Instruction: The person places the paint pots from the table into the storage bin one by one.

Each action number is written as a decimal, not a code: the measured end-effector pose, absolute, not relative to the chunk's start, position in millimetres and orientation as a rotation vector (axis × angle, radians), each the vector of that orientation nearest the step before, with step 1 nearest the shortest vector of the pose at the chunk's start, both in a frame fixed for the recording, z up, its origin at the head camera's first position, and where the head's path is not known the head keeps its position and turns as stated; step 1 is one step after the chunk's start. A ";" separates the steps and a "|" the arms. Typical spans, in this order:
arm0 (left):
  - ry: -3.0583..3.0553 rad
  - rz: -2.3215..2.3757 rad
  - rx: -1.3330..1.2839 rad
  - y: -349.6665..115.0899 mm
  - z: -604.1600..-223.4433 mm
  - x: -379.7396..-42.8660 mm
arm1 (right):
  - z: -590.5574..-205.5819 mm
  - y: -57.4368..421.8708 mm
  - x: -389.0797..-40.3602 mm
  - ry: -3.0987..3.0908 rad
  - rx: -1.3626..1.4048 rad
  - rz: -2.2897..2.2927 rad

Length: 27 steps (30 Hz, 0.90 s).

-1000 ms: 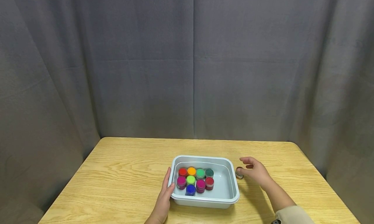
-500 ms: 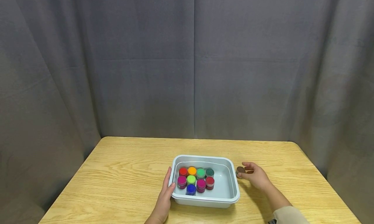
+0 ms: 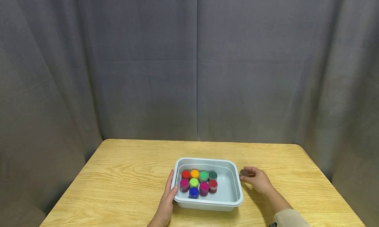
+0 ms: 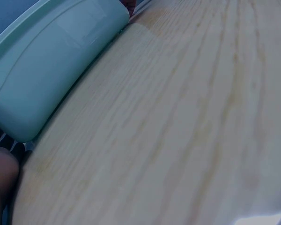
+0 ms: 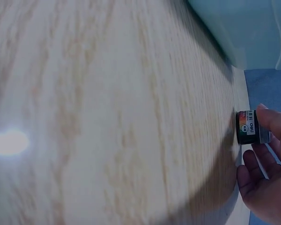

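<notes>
A pale blue-grey plastic tub (image 3: 208, 205) sits on the wooden table. My left hand (image 3: 164, 204) rests against its left side, fingers straight along the outer wall and thumb at the near left corner of the rim. To the right of the tub, my right hand (image 3: 260, 182) pinches a small paint jar (image 3: 244, 173) with a brown lid between thumb and fingers. In the right wrist view, this paint jar (image 5: 247, 127) shows its printed label, close over the table. Inside the tub stand several paint jars, including a red one (image 3: 186, 174) and a blue one (image 3: 193, 192).
The jars fill the left and middle of the tub; bare floor (image 3: 228, 187) shows at its right. The wooden table (image 3: 118, 184) ends at a grey curtain (image 3: 148, 88) behind, with more curtain on both sides.
The right hand has closed its pinch on the brown-lidded jar, whose lid now faces up more clearly, and the forearm has drawn slightly left. The left hand and the tub stay put.
</notes>
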<state>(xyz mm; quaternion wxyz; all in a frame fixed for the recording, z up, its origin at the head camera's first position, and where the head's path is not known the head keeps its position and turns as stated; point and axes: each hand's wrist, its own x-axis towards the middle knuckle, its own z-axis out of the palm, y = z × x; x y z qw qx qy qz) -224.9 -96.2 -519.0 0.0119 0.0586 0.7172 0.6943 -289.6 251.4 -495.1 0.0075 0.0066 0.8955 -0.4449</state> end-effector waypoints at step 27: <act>2.236 2.162 0.166 -95.7 -518.2 -223.7 | -443.9 248.9 -277.1 2.779 -0.060 -1.485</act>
